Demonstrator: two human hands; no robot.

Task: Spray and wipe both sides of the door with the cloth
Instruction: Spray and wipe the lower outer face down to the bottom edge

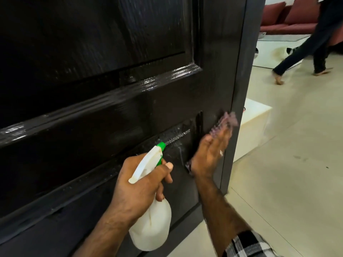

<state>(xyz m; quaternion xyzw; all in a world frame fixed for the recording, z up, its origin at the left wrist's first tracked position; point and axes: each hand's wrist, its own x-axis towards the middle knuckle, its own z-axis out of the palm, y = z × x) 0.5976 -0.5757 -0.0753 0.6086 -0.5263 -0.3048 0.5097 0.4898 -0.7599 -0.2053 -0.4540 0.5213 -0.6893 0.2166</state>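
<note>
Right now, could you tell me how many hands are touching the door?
1: the right hand presses the cloth on the door; the left hand holds the spray bottle off it.

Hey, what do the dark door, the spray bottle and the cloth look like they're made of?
The dark brown panelled door looks like wood with a glossy varnish: grain streaks and bright reflections along the mouldings. The white spray bottle with the green nozzle looks like matte, slightly translucent plastic. The purplish cloth under the right hand looks like soft, nubby fabric, perhaps microfibre; motion blur leaves that open.
</note>
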